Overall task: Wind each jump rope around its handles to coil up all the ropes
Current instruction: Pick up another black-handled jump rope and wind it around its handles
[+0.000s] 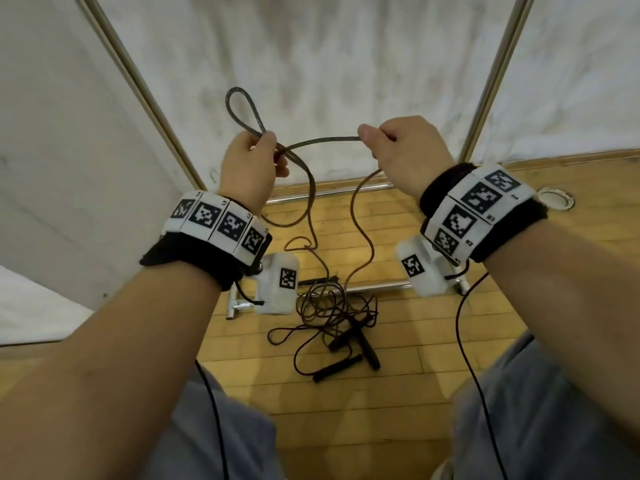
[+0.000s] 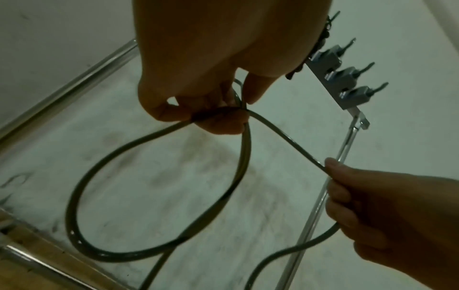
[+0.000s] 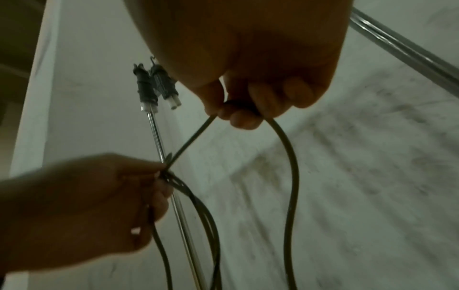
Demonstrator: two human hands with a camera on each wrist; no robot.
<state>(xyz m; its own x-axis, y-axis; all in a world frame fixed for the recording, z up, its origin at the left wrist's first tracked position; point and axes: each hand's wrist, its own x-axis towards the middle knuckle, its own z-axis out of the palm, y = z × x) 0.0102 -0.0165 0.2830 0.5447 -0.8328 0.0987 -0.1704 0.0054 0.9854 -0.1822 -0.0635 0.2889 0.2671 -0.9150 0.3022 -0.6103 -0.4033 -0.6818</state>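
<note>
Rope (image 1: 325,139) pinched between both hands

Rope (image 1: 325,140) between both raised hands

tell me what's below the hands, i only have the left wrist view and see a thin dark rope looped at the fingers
Observer: The thin dark rope hangs from both hands to a tangled pile of ropes on the wooden floor.
Operator: any handles down there
Observer: Yes, black stick handles lie in the pile, none in either hand.
Operator: is the loop above or below the left hand
Observer: In the head view a small loop stands above the left hand.
Operator: right hand holding one strand or more
Observer: The right wrist view shows the right hand curled round one strand, which bends over its fingers.
</note>
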